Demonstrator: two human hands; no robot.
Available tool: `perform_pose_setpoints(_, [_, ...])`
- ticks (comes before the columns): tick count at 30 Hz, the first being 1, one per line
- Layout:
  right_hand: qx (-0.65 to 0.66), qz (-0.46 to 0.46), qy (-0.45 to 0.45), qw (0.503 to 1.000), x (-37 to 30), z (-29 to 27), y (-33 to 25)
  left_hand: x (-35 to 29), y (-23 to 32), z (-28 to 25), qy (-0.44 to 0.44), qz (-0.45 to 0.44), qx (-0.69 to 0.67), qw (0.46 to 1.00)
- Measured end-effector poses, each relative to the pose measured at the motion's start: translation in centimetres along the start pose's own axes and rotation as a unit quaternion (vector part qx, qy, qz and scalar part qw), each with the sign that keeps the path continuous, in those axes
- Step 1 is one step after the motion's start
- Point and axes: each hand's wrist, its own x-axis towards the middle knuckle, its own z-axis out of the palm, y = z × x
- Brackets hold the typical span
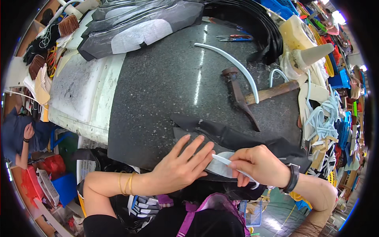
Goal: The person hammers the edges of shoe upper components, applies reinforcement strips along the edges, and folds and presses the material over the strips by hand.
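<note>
Purple strap: the purple strap (184, 223) is running over black clothing at the bottom of the frame.
Left hand: the left hand (182, 168) is lying palm down at lower centre, fingers a little spread, resting on the black piece.
Right hand: the right hand (260, 164), right of it, is pinching the pale strip between thumb and fingers.
Pale strip: the pale strip (222, 159) is slanting over the light patch, its left end reaching the left hand's fingertips.
Black piece: the black piece (246, 138) is lying creased along the table's near edge, with the light patch (218, 169) showing between the hands.
Hammer: the hammer (239, 96) is lying right of centre, its wooden handle pointing right.
Loose strip: the curved loose strip (237, 64) is arching above the hammer, its lower end crossing near the handle.
Strip heap: pale blue strips (323, 114) are piling up at the right.
Snips: the snips (237, 38) are lying at upper centre-right.
Stack: dark sheets (98, 43) with whitish patches are overlapping at upper left.
Co-worker: another person (23, 134) is showing at the far left edge.
</note>
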Motion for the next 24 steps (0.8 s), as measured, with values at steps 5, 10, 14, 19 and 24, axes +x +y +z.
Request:
perform_pose_setpoints(5, [-0.065,-0.136,0.103,0.983,3.7,1.3,1.2,-0.6,0.1,0.5,-0.003,-0.033,-0.008,0.999])
perform_pose_setpoints(10, [-0.04,-0.141,0.127,0.981,4.0,1.8,1.2,-1.0,0.2,0.4,-0.023,-0.024,0.043,0.999])
perform_pose_setpoints(14, [-0.027,-0.127,0.129,0.983,4.3,1.6,0.7,-0.2,-0.1,0.1,-0.034,-0.036,0.021,0.999])
perform_pose_setpoints(19, [-0.292,-0.219,0.153,0.918,1.4,1.5,2.0,0.5,-0.4,-0.1,-0.073,-0.016,0.02,0.997])
perform_pose_setpoints(24, [-0.487,-0.133,0.204,0.839,-2.5,0.8,4.1,0.1,-0.4,-0.3,-0.061,-0.021,-0.014,0.998])
